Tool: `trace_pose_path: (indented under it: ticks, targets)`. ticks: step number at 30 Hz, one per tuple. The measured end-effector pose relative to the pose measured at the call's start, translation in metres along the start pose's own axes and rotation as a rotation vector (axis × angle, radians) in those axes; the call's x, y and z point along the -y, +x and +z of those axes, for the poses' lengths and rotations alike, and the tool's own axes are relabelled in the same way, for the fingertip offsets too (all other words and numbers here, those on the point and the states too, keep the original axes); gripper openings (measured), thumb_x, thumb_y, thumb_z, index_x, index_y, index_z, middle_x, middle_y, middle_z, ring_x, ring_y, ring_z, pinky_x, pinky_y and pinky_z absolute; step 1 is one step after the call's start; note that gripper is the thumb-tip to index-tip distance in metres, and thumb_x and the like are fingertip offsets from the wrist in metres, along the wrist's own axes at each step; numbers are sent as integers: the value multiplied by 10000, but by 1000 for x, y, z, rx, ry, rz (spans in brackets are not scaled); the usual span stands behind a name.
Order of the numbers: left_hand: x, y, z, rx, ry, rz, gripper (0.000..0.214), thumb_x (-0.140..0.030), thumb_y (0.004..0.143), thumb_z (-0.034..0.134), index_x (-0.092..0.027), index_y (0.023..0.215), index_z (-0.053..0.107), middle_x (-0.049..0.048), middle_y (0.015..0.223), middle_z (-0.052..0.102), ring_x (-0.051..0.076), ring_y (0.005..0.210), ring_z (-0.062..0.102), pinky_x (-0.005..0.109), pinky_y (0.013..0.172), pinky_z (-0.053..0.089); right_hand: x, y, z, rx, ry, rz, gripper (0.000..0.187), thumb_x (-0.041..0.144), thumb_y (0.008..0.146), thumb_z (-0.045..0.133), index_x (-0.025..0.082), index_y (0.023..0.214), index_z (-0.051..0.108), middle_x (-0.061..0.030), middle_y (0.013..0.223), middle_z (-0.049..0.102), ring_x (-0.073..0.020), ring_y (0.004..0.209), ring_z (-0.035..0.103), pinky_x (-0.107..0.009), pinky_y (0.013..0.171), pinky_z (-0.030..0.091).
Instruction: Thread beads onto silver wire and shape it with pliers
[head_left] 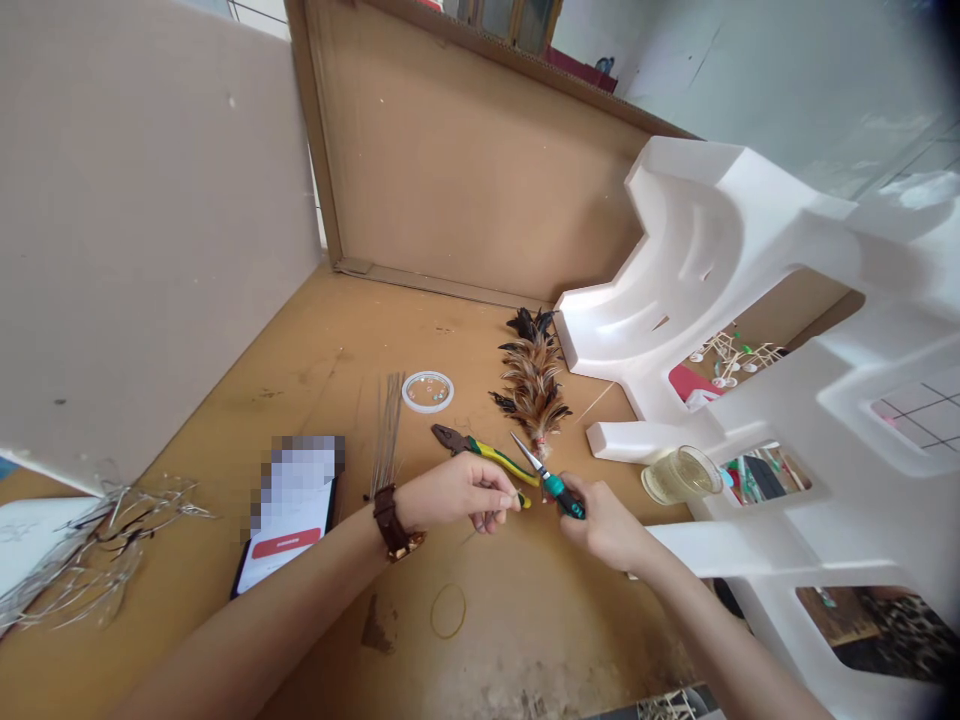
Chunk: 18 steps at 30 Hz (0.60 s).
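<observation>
My right hand [604, 520] is closed round the dark green handles of long-nose pliers [556, 488], their narrow metal jaws pointing away to the upper left. To the left, my left hand [469, 492] pinches a thin piece of wire [471, 537]; its end at the fingertips is too small to make out. Just beyond that hand lie yellow-and-green combination pliers [480, 450], partly covered by it. A bundle of brown and black feathers [534, 380] lies behind the long-nose pliers. Near it is a round clear lid [427, 405] with several tiny beads.
Straight wires [386, 440] lie left of the lid, beside a phone [296, 510]. Tangled wire [90, 570] sits at far left. A rubber band [448, 611] lies in front. At right are a glass jar [660, 480] and a white foam frame [825, 400]; cardboard [480, 160] stands behind.
</observation>
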<state>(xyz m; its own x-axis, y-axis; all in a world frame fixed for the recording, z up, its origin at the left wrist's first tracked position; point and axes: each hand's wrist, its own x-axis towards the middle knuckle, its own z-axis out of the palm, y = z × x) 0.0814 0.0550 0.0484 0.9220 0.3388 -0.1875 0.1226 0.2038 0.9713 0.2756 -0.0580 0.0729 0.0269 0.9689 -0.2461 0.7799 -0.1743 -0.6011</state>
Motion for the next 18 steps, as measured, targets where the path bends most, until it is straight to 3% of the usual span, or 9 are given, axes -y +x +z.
trace_pose_path:
  ticks: [9,18]
  targets:
    - [-30,-21,-30,-289,64,83,197,-308,759,572,-122,814,605,-5,640,601,88,563,546,204,537,432,-1,-20,23,144,-234,16,143,136,568,514,202,673,444,47,544,409,-91,478,312,-229,463,182]
    - [-9,-11,-30,-233,389,9,162,-307,768,507,-151,764,552,-6,596,581,107,527,540,199,492,414,-18,-46,28,206,-308,53,140,120,519,515,196,583,416,52,468,330,-83,429,243,-241,428,146]
